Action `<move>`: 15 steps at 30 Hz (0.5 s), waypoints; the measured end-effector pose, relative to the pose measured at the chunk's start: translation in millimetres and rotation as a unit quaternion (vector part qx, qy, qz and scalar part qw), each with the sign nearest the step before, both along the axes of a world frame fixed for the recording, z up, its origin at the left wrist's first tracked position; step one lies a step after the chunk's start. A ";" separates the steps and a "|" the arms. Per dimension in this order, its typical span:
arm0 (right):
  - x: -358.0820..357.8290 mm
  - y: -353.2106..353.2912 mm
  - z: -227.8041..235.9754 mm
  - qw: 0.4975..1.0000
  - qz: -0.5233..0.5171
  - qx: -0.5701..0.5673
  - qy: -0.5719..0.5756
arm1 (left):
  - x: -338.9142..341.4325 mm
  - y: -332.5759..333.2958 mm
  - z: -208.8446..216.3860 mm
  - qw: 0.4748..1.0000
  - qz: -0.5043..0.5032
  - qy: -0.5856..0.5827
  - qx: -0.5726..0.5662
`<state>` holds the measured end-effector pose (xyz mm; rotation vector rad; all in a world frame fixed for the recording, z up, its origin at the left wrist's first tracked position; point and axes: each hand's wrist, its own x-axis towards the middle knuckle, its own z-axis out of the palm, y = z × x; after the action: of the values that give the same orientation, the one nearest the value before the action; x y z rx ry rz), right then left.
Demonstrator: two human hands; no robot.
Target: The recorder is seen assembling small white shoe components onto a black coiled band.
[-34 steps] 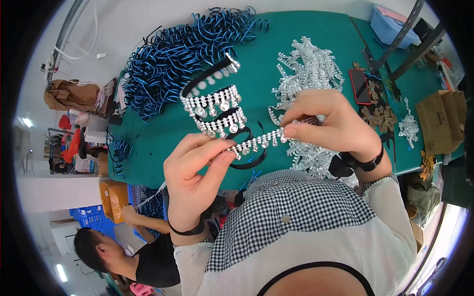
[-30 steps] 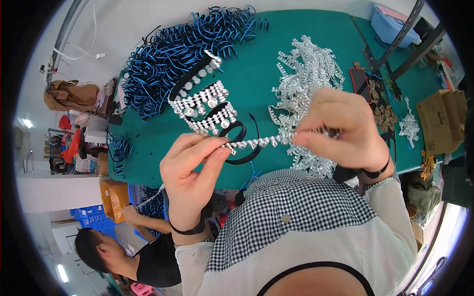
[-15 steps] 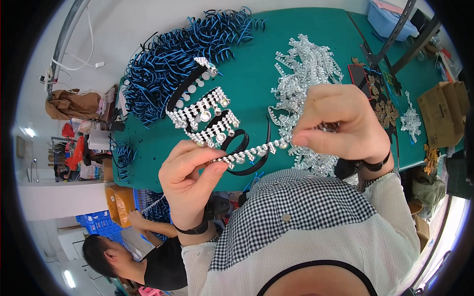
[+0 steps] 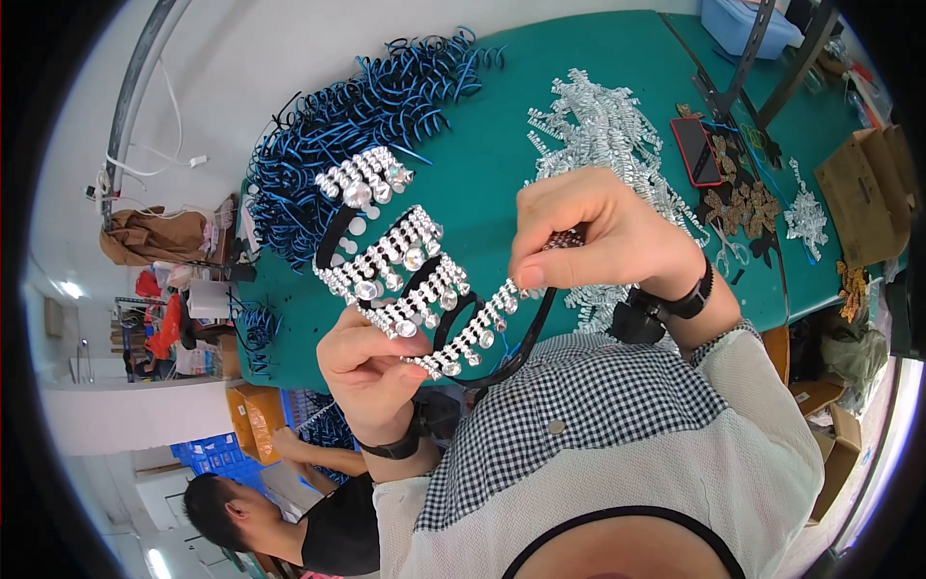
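A rhinestone trim strip (image 4: 487,333) with dangling clear stones, on a black band, slants between my two hands. My left hand (image 4: 371,372) pinches its lower end between thumb and fingers. My right hand (image 4: 603,236) grips the upper end, thumb against bent fingers; part of the strip is hidden in the fist. Beyond my left hand, the same trim continues in loose curled loops (image 4: 386,265) above the table. A narrow black band (image 4: 521,352) curves down behind the held stretch.
A heap of black-and-blue coils (image 4: 357,125) covers the green table's (image 4: 521,106) far left. Silver trim (image 4: 603,130) is piled beyond my right hand. Farther right are a red-edged phone (image 4: 696,152), scissors (image 4: 731,253) and a cardboard box (image 4: 863,207). A co-worker (image 4: 318,521) sits at lower left.
My right hand has moved left, closer to my left hand. The held strip now slants more steeply, its stones turned more into view, and the loops have swung and spread.
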<state>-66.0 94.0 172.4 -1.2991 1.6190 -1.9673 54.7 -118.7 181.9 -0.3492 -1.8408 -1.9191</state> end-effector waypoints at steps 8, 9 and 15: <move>-4.3 -6.9 -7.3 0.995 0.082 -0.010 -0.049 | -12.7 1.9 -15.9 0.996 -0.065 0.016 0.061; -3.6 -8.8 -8.1 0.992 0.104 -0.008 -0.068 | -14.6 3.0 -18.3 0.996 -0.065 0.017 0.059; 2.1 -19.2 -21.2 0.973 0.174 -0.055 -0.142 | -19.8 15.4 -13.0 0.990 -0.075 -0.025 0.118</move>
<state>-63.9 74.8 151.2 -1.1781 1.0820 -1.9369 34.9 -103.3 168.9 -0.3738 -1.6343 -2.2396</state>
